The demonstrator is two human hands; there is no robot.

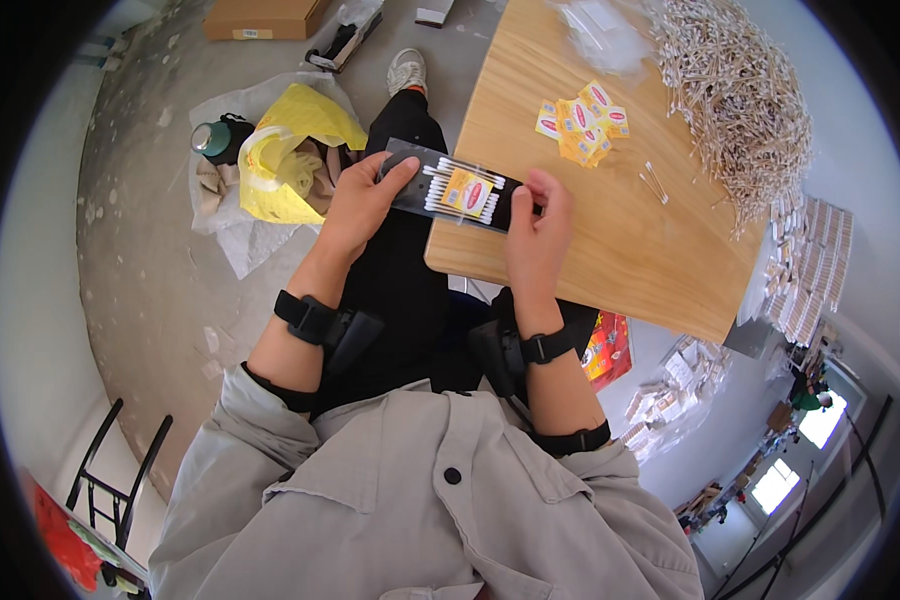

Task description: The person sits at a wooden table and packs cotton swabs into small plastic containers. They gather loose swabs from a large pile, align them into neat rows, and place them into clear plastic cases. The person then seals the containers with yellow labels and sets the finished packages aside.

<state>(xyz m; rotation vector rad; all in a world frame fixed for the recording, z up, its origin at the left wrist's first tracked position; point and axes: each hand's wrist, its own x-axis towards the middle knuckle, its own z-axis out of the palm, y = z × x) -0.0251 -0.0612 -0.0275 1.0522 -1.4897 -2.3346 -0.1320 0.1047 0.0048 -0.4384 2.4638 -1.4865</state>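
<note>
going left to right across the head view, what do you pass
green-capped bottle → yellow bag → left hand → packet of cotton swabs → right hand → yellow labels → pile of loose swabs

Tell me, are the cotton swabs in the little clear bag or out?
In: the cotton swabs lie side by side inside the clear bag, beside a yellow label.

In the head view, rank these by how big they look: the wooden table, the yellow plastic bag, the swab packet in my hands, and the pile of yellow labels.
1. wooden table
2. yellow plastic bag
3. swab packet, though it sits closer to the camera than the bag
4. pile of yellow labels
</note>
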